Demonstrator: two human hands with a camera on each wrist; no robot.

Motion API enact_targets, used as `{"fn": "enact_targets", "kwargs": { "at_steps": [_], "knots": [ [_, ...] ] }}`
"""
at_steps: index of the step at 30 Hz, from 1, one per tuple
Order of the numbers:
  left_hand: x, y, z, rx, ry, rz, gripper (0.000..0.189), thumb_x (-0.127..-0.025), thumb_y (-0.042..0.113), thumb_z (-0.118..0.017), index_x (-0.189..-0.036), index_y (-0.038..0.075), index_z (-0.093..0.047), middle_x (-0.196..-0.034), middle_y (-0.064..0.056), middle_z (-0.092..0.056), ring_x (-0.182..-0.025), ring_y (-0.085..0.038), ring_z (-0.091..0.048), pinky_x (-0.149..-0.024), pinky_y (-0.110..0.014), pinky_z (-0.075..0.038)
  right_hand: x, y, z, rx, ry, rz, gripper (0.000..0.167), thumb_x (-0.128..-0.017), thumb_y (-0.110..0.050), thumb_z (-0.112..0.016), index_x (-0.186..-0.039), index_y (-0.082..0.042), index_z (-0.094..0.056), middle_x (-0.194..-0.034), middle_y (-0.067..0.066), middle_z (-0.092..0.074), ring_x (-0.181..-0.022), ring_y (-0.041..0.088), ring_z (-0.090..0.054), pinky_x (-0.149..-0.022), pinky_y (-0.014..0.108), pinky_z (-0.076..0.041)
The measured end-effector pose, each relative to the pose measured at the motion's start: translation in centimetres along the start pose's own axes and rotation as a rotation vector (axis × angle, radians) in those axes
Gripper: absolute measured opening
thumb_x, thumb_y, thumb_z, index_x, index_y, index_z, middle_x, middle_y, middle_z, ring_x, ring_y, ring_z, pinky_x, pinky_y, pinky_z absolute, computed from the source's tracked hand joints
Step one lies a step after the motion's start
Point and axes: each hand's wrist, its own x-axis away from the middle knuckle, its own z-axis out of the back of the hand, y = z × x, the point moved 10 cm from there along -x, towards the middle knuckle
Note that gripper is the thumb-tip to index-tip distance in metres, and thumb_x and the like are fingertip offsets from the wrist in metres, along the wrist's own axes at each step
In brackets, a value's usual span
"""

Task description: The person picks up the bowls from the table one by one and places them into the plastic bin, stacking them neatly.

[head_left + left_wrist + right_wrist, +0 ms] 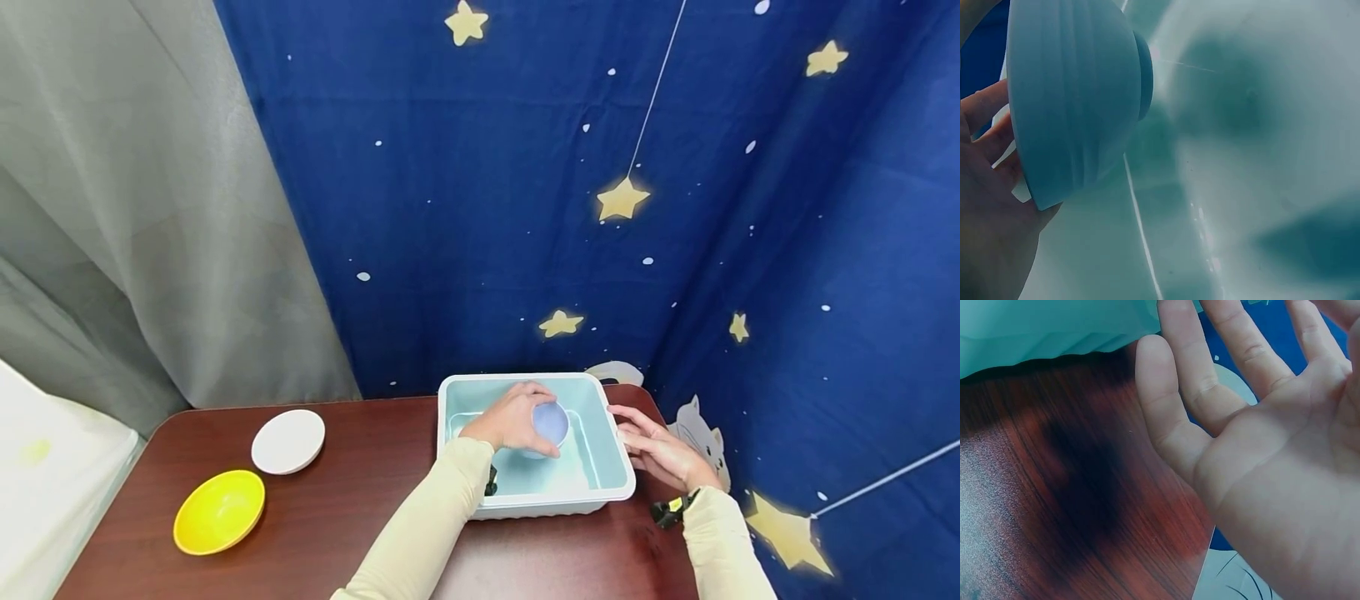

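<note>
My left hand (517,417) grips a small light-blue bowl (551,423) by its rim, inside a pale blue plastic basin (537,503). In the left wrist view the bowl (1079,100) is tipped on its side, its ridged outer wall and foot ring facing the basin's inside, with fingers (997,134) at the rim. My right hand (660,450) is at the basin's right rim. Its fingers (1157,381) are fairly straight in the right wrist view, some tips reaching the basin's edge.
A white bowl (288,442) and a yellow bowl (220,512) sit on the left of the dark wooden table (360,467). A blue star-patterned curtain (480,208) hangs close behind and to the right, with a grey curtain (150,208) at left.
</note>
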Motion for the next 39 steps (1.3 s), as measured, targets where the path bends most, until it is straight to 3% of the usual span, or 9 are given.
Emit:
{"fn": "enact_targets", "kwargs": {
  "at_steps": [10, 26, 32, 39],
  "knots": [
    [-0.2, -0.7, -1.4, -0.012, -0.061, 0.028, 0.091, -0.065, 0.057, -0.089, -0.143, 0.023, -0.059, -0.149, 0.008, -0.051, -0.137, -0.012, -0.044, -0.112, -0.03, -0.045, 0.2, 0.1, -0.1, -0.018, -0.012, 0.005, 0.053, -0.109, -0.01, -0.043, -0.158, -0.015, -0.024, -0.135, -0.002, -0.06, -0.117, 0.013, -0.067, -0.098, 0.038, -0.056],
    [0.1, 0.0, -2.4, -0.048, -0.14, -0.01, 0.092, -0.063, 0.049, -0.093, -0.143, 0.019, -0.059, -0.145, 0.005, -0.055, -0.129, -0.014, -0.053, -0.104, -0.029, -0.049, 0.0, -0.1, -0.2, -0.025, -0.005, 0.037, 0.053, -0.109, -0.01, -0.043, -0.158, -0.016, -0.026, -0.132, 0.001, -0.063, -0.117, 0.015, -0.068, -0.097, 0.038, -0.056],
    [0.4, -0.4, -3.2, -0.074, -0.191, 0.022, 0.091, -0.062, 0.045, -0.095, -0.142, 0.021, -0.06, -0.146, 0.005, -0.055, -0.128, -0.015, -0.053, -0.102, -0.029, -0.05, 0.0, -0.1, -0.2, -0.02, -0.004, 0.029, 0.053, -0.109, -0.01, -0.043, -0.158, -0.017, -0.027, -0.133, 0.002, -0.062, -0.117, 0.015, -0.067, -0.097, 0.038, -0.056],
    [0.3, -0.7, -3.5, -0.082, -0.207, 0.033, 0.091, -0.06, 0.044, -0.097, -0.141, 0.021, -0.061, -0.145, 0.005, -0.055, -0.126, -0.014, -0.054, -0.101, -0.027, -0.05, 0.1, -0.1, -0.2, -0.013, 0.001, 0.023, 0.055, -0.108, -0.011, -0.045, -0.159, -0.015, -0.024, -0.133, 0.001, -0.062, -0.117, 0.014, -0.066, -0.098, 0.039, -0.055]
  ]
}}
